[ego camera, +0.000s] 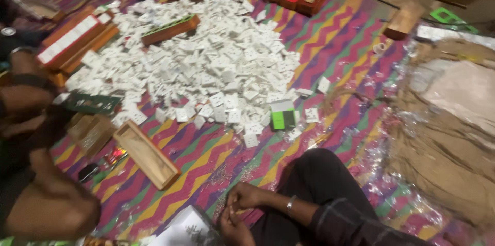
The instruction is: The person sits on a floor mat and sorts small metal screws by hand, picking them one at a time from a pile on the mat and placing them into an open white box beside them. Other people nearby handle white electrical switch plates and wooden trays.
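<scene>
The two hands meet low in the head view, near the bottom edge: the right hand (246, 196) above, the left hand (233, 224) just below it and partly cut off by the frame. Their fingers are curled together around something small; it is too blurred to name, and I cannot tell which hand grips it. A metal bangle (291, 204) sits on the right wrist, and a dark trouser leg (314, 179) rises behind the hands.

Just left of the hands, a white sheet (183, 230) lies on the mat, its lower part cut off. Farther left, an empty wooden tray (147, 154) lies with its long axis running from upper left to lower right. Beyond it, a big heap of white sockets (206, 65) covers the middle of the zigzag mat (330, 45), with a green and white box (283, 115) at its near edge.

Another person's arm and knee (46, 199) fill the left edge, dim and hard to read. Brown sacking (448, 153) bounds the right side. Bare mat lies open between the hands and the heap.
</scene>
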`<state>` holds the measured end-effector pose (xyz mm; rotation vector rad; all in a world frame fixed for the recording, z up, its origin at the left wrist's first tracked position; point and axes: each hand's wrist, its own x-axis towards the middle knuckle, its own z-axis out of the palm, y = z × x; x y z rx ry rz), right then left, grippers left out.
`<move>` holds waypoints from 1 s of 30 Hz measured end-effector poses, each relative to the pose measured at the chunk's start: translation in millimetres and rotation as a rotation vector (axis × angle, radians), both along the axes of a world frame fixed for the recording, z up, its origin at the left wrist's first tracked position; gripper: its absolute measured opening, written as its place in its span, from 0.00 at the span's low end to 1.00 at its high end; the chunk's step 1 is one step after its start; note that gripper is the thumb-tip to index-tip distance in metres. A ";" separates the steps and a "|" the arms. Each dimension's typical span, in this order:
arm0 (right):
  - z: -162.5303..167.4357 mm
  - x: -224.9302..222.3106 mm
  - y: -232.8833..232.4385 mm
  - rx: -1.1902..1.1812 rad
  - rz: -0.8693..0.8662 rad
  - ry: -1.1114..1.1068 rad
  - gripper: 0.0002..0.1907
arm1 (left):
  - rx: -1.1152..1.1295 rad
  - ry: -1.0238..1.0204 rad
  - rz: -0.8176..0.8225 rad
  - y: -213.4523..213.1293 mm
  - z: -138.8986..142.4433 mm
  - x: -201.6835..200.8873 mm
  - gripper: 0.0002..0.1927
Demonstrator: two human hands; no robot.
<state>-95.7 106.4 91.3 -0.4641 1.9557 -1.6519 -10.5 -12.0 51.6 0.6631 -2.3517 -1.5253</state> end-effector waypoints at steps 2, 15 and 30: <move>2.3 -1.4 -1.0 -0.011 0.004 -0.020 0.08 | -0.091 -0.060 0.011 -1.8 5.4 2.3 0.13; 18.4 -6.6 -8.1 -0.024 0.015 -0.149 0.08 | -0.190 -0.042 0.103 4.6 17.2 -3.8 0.11; -7.6 4.2 -0.2 0.113 0.095 0.255 0.09 | -0.338 -0.081 0.090 1.7 -2.5 1.6 0.14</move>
